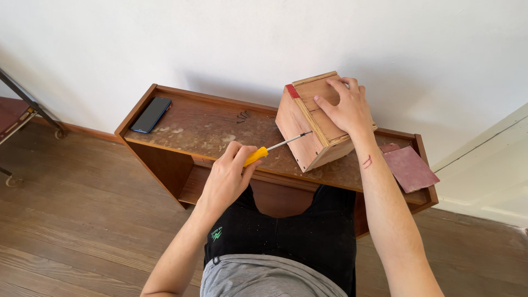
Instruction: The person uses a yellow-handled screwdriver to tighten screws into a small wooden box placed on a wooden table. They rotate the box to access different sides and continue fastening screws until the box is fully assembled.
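Note:
A small plywood box (300,129) with a red patch at one corner stands tilted on a low wooden bench (203,124). My right hand (345,107) presses flat on the box's top face and holds it steady. My left hand (228,176) grips a screwdriver (272,148) by its yellow handle. Its thin metal shaft points right, and the tip touches the box's near side face.
A dark phone (151,114) lies at the bench's left end. A few dark screws (242,116) rest near the back edge. A reddish sandpaper sheet (410,168) lies at the right end. The bench stands against a white wall on a wooden floor. A metal frame (25,107) stands far left.

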